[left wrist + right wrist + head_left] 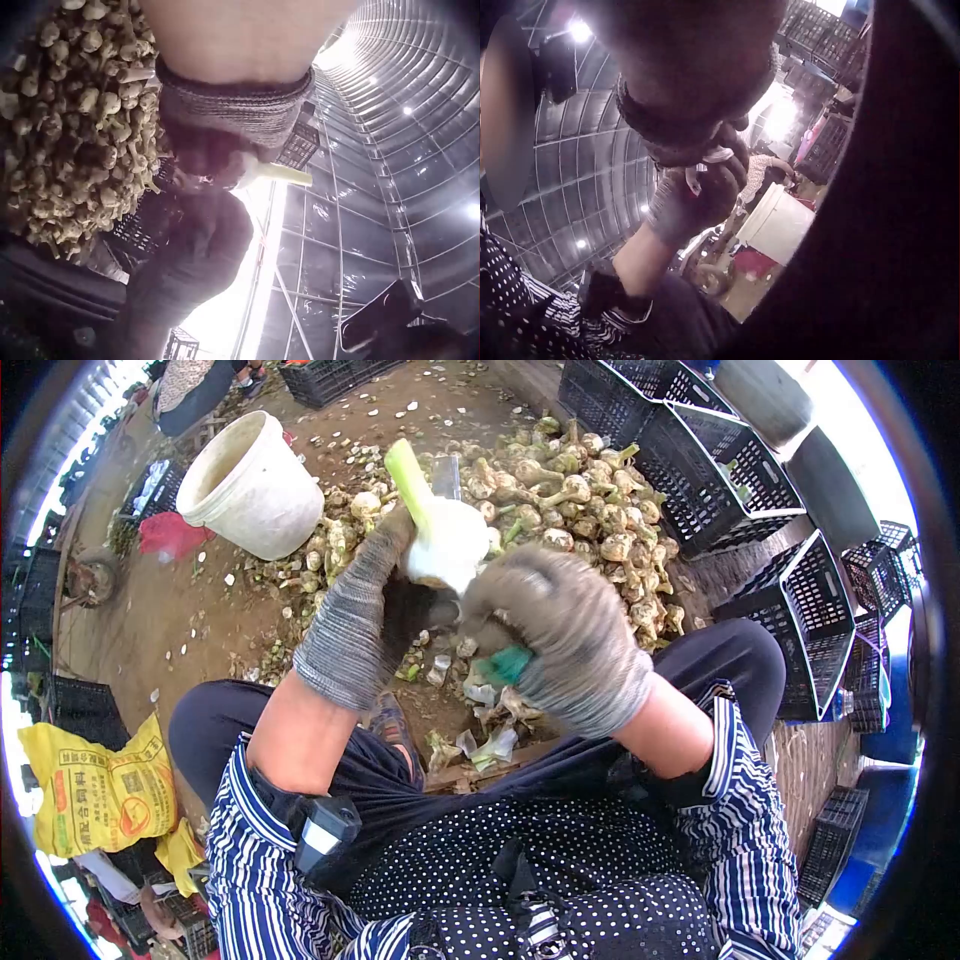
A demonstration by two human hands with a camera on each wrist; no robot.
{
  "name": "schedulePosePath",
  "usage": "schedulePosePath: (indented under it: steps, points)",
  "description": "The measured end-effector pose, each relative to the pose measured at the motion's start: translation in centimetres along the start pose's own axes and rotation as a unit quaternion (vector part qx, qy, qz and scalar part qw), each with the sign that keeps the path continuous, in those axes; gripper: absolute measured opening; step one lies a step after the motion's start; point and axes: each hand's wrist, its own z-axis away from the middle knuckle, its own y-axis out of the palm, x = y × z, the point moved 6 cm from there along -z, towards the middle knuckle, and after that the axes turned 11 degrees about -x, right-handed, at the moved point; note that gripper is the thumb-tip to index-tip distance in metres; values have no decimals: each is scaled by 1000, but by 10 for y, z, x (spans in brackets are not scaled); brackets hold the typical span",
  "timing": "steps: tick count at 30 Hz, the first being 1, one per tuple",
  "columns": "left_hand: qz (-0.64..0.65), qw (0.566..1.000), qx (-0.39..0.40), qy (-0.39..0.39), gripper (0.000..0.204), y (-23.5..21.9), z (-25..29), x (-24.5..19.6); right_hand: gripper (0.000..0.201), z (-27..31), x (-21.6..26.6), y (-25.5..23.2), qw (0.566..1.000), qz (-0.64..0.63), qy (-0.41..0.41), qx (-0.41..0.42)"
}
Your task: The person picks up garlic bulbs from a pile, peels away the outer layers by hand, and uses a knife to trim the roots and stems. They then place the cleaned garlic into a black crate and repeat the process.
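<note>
Head view: left hand (362, 605) grips white bulb (450, 547) beside right hand (562, 635), clasping green object (509, 664).

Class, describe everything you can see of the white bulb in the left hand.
The bulb looks smooth, whitish and rounded, with a pale green stalk slanting forward and left and a brownish base towards the wearer. The gloved left hand grips it above the ground; whether the blurred right hand touches it is unclear.
</note>
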Motion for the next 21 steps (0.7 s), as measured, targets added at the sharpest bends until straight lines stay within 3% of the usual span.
schedulePosePath:
  steps: [1,2,4,9,11,12,15,16,17,19,21]
  points:
    - [9,1000,-17,-12,52,-4,0,-1,23,-1,2,1,1000,0,-3,1]
    - [-27,999,19,-31,57,-9,-2,0,27,-3,3,-7,998,-15,8,-68]
    - [0,1000,-8,-25,57,0,-1,3,40,-3,0,-16,987,-19,8,-159]
    - [3,999,-37,-37,56,2,8,4,34,-7,-10,-14,991,-7,20,-135]
    - [-4,999,33,-36,54,10,13,1,25,-6,-19,-15,977,-164,77,-109]
    - [-4,999,33,-35,54,7,9,2,20,-4,-23,-11,939,-286,172,-82]
    - [30,994,86,-62,53,7,5,7,17,-8,-29,-20,965,-187,129,-128]
    - [33,997,62,-18,51,8,6,4,17,-8,-31,-19,963,-184,151,-125]
    - [37,998,38,26,48,7,7,-1,17,-7,-32,-19,963,-184,152,-125]
    - [0,999,40,26,45,-1,4,0,16,-5,-38,-11,936,-264,221,-74]
    - [-36,998,41,27,42,-7,4,-3,15,-5,-34,-12,943,-271,183,-66]
